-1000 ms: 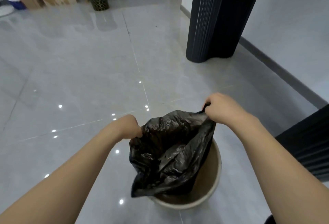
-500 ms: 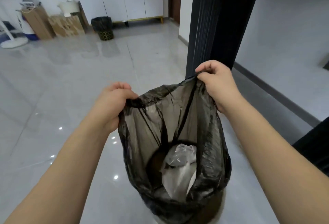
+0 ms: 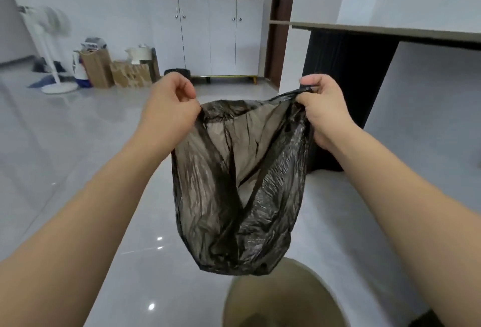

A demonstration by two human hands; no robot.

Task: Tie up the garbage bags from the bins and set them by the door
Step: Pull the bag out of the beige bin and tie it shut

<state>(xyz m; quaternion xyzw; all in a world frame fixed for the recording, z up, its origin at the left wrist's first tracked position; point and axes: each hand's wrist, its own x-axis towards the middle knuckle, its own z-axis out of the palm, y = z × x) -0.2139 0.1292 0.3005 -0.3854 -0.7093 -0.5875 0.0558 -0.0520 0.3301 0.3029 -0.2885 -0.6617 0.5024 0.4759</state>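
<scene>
A thin black garbage bag (image 3: 234,191) hangs in the air in front of me, clear of the beige bin (image 3: 281,298) that stands on the floor below it. My left hand (image 3: 169,108) pinches the bag's rim on the left and my right hand (image 3: 320,108) grips the rim on the right, so the mouth is stretched wide between them. The bag's bottom hangs just above the bin's rim. A second bin with a black liner (image 3: 179,73) stands far back by the cabinet, partly hidden behind my left hand.
A white cabinet (image 3: 208,38) lines the back wall beside a brown door frame (image 3: 282,25). Cardboard boxes (image 3: 130,74) and a white standing fan (image 3: 56,66) sit at the back left. A black fluted table base (image 3: 346,92) under a tabletop stands right of the bag.
Both hands have risen and lifted the bag fully out of the beige bin; it now hangs free above it. The view has tilted up toward the back wall.
</scene>
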